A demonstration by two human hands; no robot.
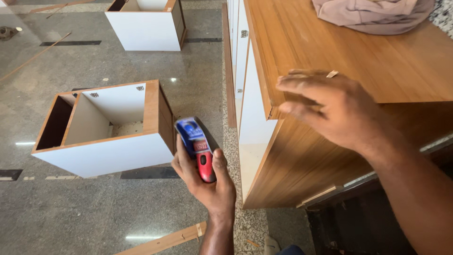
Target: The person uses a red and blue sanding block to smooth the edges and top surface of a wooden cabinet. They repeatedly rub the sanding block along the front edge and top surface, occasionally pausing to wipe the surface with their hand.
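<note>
While the wooden cabinet (377,61) fills the right half of the frame, its front edge is touched by the right hand (330,108), which is spread wide and flat with nothing held; the fingers (295,85) are laid over the corner where the brown top meets the white side panel (252,123), apparently so that the edge can be felt or the panel steadied. A small pale chip of edging (332,73) is seen just beside the knuckles. At lower centre the left hand (207,179) is closed around a red and blue hand tool (198,148), which is gripped by its red handle with the thumb along one side. The blue head is tilted up and away from the body, probably to keep the working end ready and clear of the palm. The tool lies just left of the cabinet's white side and below the right hand, near but apart from both. A pinkish cloth (373,14) is left on the cabinet top at upper right. On the polished floor (71,212), an open white box carcass (104,127) is set at left, another (146,23) at the top, and a wood strip (165,241) lies at the bottom.
</note>
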